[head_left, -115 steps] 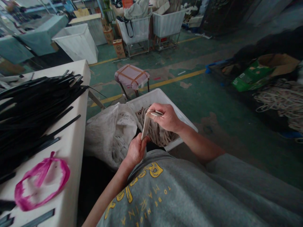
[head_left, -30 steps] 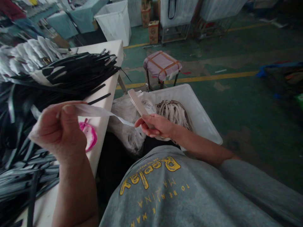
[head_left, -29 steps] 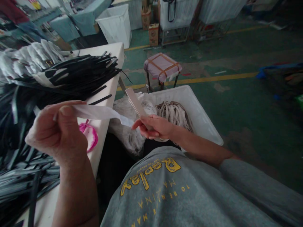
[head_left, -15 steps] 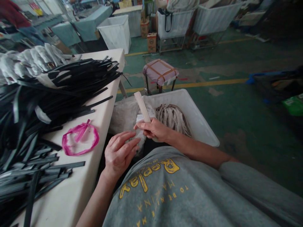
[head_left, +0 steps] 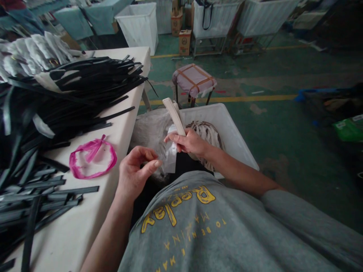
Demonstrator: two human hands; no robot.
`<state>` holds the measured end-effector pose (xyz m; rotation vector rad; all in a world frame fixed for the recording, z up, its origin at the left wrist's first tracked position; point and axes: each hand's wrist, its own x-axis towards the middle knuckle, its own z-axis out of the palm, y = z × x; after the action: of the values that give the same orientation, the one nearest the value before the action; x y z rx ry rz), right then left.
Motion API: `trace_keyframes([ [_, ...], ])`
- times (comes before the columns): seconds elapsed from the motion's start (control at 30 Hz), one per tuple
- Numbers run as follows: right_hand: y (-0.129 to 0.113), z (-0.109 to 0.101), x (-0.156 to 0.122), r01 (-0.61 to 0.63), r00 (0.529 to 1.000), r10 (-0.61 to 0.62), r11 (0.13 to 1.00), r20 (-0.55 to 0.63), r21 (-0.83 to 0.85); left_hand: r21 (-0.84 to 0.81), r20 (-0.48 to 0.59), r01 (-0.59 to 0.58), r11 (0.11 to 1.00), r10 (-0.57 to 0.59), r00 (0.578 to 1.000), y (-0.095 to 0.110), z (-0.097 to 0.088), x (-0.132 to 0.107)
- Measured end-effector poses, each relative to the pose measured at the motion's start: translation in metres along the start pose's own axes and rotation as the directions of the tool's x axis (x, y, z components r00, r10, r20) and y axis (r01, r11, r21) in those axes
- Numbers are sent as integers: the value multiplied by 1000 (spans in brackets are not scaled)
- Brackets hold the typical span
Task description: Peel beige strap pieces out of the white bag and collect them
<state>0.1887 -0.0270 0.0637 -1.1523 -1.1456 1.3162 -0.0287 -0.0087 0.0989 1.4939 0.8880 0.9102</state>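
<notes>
A pale beige stitched strap [head_left: 175, 118] is held in my right hand [head_left: 189, 141]; its rounded end points up and away, and a second end shows just behind it. Below the right hand hangs a piece of clear, thin plastic [head_left: 170, 160]. My left hand [head_left: 138, 168] is beside the table edge, its fingers curled in and the thumb close to them; whatever may be between them is too small to make out. Several beige straps [head_left: 208, 134] lie in a white plastic tub [head_left: 235, 136] beyond my right wrist. A cloudy plastic bag [head_left: 150, 128] sits left of them.
On the left, a white table [head_left: 93, 215] bears a heap of black strips [head_left: 85, 83], a pink plastic ring [head_left: 113, 158] and white wrapped bundles [head_left: 39, 53]. A padded stool [head_left: 194, 79] stands past the tub. Farther back are white bins [head_left: 138, 26] and a carton [head_left: 185, 42].
My left hand has drawn back leftward and its fingers have curled in. My right hand, still holding the strap, has shifted slightly up and right. The clear plastic now hangs in plain sight.
</notes>
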Motion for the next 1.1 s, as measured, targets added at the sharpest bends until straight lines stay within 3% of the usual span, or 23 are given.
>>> trace_keyframes([
  [0.07, 1, -3, -1, -5, 1000, 6, 998, 22, -56, -91, 123, 171, 981, -159, 980, -26, 9, 16],
  [0.13, 4, -3, 0, -17, 999, 21, 995, 45, -96, -107, 275, 339, 935, -300, 913, -46, 18, 21],
  [0.23, 13, -3, 3, -47, 998, 54, 988, 42, -150, -116, 413, 472, 874, -390, 823, -64, 27, 18],
  [0.37, 28, -11, -3, -55, 998, 57, 982, 7, -179, -321, 321, 543, 776, -450, 834, -74, 30, 22],
  [0.5, 38, -20, -27, -105, 993, 111, 985, 41, -135, -608, 153, 495, 620, -521, 840, -80, 29, 37],
  [0.7, 43, -19, -71, -236, 958, 266, 942, 105, -238, -749, 65, 480, 457, -671, 739, -82, 38, 55],
  [0.87, 51, -11, -78, -315, 934, 348, 909, 80, -272, -744, 72, 461, 484, -627, 775, -87, 50, 60],
  [1.1, 48, -10, -66, -311, 944, 328, 915, 26, -258, -718, 113, 447, 534, -544, 831, -93, 55, 56],
])
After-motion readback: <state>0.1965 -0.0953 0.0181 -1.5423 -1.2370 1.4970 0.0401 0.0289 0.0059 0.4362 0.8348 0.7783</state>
